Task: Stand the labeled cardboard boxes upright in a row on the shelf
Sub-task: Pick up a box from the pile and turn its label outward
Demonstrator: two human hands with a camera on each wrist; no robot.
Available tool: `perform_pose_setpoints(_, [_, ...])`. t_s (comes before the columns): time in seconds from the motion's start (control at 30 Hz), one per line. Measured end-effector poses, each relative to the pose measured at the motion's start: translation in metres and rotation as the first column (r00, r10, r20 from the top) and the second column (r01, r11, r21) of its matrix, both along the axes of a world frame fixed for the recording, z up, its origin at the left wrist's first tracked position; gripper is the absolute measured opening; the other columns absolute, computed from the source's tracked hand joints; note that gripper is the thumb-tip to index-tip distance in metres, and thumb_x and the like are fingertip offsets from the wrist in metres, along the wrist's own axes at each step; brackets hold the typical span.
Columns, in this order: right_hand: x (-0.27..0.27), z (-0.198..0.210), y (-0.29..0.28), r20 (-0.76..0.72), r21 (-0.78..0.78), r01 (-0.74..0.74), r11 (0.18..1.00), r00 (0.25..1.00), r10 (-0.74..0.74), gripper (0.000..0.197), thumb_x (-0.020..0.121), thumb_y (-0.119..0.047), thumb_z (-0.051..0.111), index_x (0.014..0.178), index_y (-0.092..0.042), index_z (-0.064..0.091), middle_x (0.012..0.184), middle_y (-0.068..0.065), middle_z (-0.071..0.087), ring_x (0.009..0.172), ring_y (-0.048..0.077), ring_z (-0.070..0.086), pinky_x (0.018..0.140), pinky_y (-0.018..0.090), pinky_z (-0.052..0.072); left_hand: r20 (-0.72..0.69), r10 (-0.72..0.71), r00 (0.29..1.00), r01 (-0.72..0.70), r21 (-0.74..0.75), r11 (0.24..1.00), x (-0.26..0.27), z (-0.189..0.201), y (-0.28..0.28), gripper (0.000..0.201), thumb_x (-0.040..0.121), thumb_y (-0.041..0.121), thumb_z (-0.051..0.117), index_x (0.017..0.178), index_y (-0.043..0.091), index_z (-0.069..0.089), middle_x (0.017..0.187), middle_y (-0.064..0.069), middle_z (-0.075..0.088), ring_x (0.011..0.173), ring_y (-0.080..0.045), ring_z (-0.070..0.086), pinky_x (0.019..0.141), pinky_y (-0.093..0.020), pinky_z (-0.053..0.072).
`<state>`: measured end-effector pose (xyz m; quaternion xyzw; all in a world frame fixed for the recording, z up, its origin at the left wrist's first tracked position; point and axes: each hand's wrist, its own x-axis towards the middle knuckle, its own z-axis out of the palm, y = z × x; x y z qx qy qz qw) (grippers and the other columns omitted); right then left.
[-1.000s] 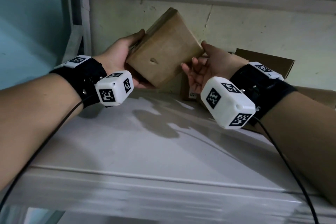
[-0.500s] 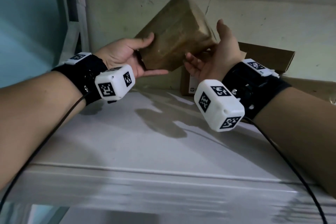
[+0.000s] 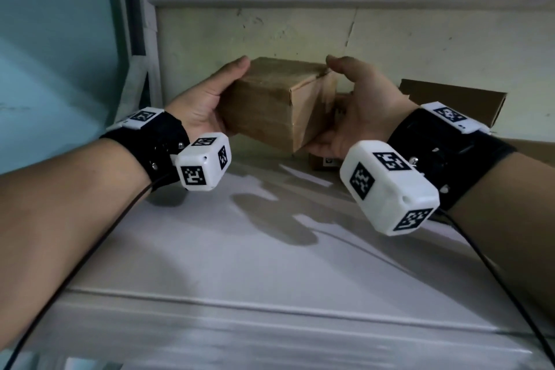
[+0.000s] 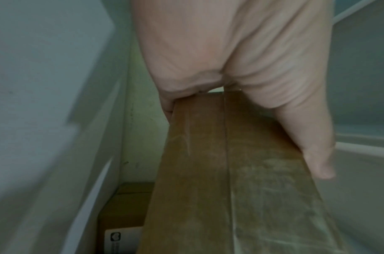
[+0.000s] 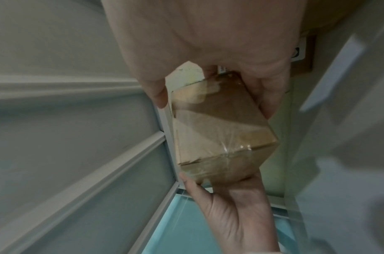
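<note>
Both hands clamp one cardboard box [image 3: 276,105] mid-frame in the head view, held in the air above the shelf [image 3: 270,255]. Left hand [image 3: 204,105] grips its left end, thumb on top, fingers hidden underneath. Right hand [image 3: 357,111] cups the right end, thumb on the top corner, fingers under. Box is tilted, not yet upright. Likely light and stiff; faces are wrapped in glossy clear tape, so probably slick. Best hold looks like opposite ends, pads across edges rather than on taped flats. No label visible on it. Behind it, lower centre-right, a second box [image 3: 322,161] with a white label sits on the shelf against the back wall [image 3: 420,45]; a brown carton [image 3: 450,99] is at right.
</note>
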<state>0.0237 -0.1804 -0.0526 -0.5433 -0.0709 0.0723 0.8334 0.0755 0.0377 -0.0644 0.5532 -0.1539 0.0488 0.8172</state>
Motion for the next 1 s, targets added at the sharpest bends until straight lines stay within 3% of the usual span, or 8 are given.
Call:
perform_pose_setpoints(0.33, [-0.006, -0.005, 0.009, 0.0, -0.046, 0.054, 0.997, 0.999, -0.054, 0.047, 0.083, -0.033, 0.077, 0.111, -0.001, 0.058, 0.106, 0.02, 0.067, 0.095, 0.037, 0.071, 0.076, 0.06, 0.059, -0.032, 0.081, 0.996, -0.085, -0.113, 0.99, 0.004, 0.005, -0.001, 0.063, 0.075, 0.039, 0.096, 0.126, 0.015, 0.069, 0.136, -0.018, 0.066, 0.114, -0.04, 0.073, 0.092, -0.058, 0.062])
perform_pose_setpoints(0.47, [0.001, -0.006, 0.009, 0.019, -0.08, 0.086, 0.993, 0.996, -0.084, 0.054, 0.079, -0.032, 0.081, 0.119, -0.002, 0.061, 0.114, 0.022, 0.071, 0.099, 0.042, 0.072, 0.088, 0.065, 0.054, -0.079, 0.084, 0.993, -0.082, 0.033, 0.996, 0.006, 0.005, -0.003, 0.057, 0.08, 0.049, 0.088, 0.12, 0.015, 0.066, 0.131, -0.012, 0.065, 0.112, -0.038, 0.07, 0.092, -0.056, 0.063])
perform_pose_setpoints(0.6, [-0.001, -0.003, -0.006, 0.006, -0.083, -0.002, 0.997, 1.0, 0.003, 0.052, 0.086, -0.048, 0.071, 0.104, 0.0, 0.064, 0.103, 0.025, 0.075, 0.105, 0.042, 0.071, 0.1, 0.06, 0.049, -0.094, 0.141, 0.986, -0.14, 0.017, 0.99, 0.018, 0.003, 0.001, 0.059, 0.078, 0.033, 0.091, 0.125, 0.01, 0.064, 0.132, -0.012, 0.063, 0.108, -0.036, 0.073, 0.082, -0.05, 0.067])
perform_pose_setpoints(0.7, [0.001, -0.001, -0.012, 0.024, -0.031, -0.023, 0.999, 0.999, 0.024, 0.048, 0.093, -0.044, 0.064, 0.114, -0.001, 0.06, 0.113, 0.02, 0.075, 0.105, 0.04, 0.072, 0.101, 0.057, 0.049, -0.114, 0.134, 0.984, -0.135, -0.002, 0.991, 0.024, 0.003, 0.003, 0.037, 0.085, 0.02, 0.085, 0.115, 0.004, 0.069, 0.101, -0.015, 0.077, 0.073, -0.023, 0.081, 0.073, -0.038, 0.068])
perform_pose_setpoints(0.77, [0.001, -0.001, -0.009, 0.044, -0.047, -0.052, 0.998, 0.998, 0.054, 0.035, 0.098, -0.034, 0.058, 0.117, -0.005, 0.063, 0.121, 0.017, 0.072, 0.111, 0.038, 0.07, 0.099, 0.056, 0.05, -0.114, 0.099, 0.989, -0.099, 0.0, 0.995, 0.026, 0.002, 0.002, 0.017, 0.092, 0.013, 0.077, 0.103, 0.002, 0.069, 0.083, -0.014, 0.079, 0.067, -0.021, 0.079, 0.066, -0.035, 0.067])
perform_pose_setpoints(0.83, [0.0, -0.001, -0.006, 0.051, -0.067, -0.099, 0.993, 0.993, 0.102, 0.029, 0.099, -0.026, 0.054, 0.118, -0.008, 0.065, 0.126, 0.017, 0.07, 0.12, 0.038, 0.065, 0.095, 0.058, 0.051, -0.107, 0.092, 0.99, -0.087, 0.047, 0.995, 0.028, -0.001, 0.0, 0.006, 0.097, 0.009, 0.071, 0.097, 0.003, 0.069, 0.086, -0.011, 0.078, 0.07, -0.021, 0.079, 0.066, -0.037, 0.067])
perform_pose_setpoints(0.9, [-0.001, 0.0, -0.007, 0.062, -0.044, -0.141, 0.989, 0.988, 0.144, 0.03, 0.098, -0.023, 0.052, 0.122, -0.009, 0.065, 0.125, 0.018, 0.071, 0.122, 0.038, 0.064, 0.096, 0.06, 0.049, -0.104, 0.124, 0.987, -0.112, 0.114, 0.987, 0.031, -0.005, 0.001, 0.003, 0.099, 0.007, 0.068, 0.102, 0.006, 0.07, 0.096, -0.009, 0.077, 0.076, -0.02, 0.079, 0.07, -0.038, 0.068])
perform_pose_setpoints(1.0, [-0.001, -0.001, -0.008, 0.113, -0.005, -0.158, 0.987, 0.981, 0.157, 0.032, 0.096, -0.021, 0.055, 0.125, -0.014, 0.066, 0.127, 0.019, 0.07, 0.12, 0.04, 0.065, 0.102, 0.067, 0.042, -0.091, 0.181, 0.979, -0.168, 0.131, 0.977, 0.033, -0.007, 0.003, 0.029, 0.097, 0.002, 0.068, 0.125, 0.009, 0.07, 0.11, -0.008, 0.082, 0.083, -0.02, 0.082, 0.071, -0.036, 0.068])
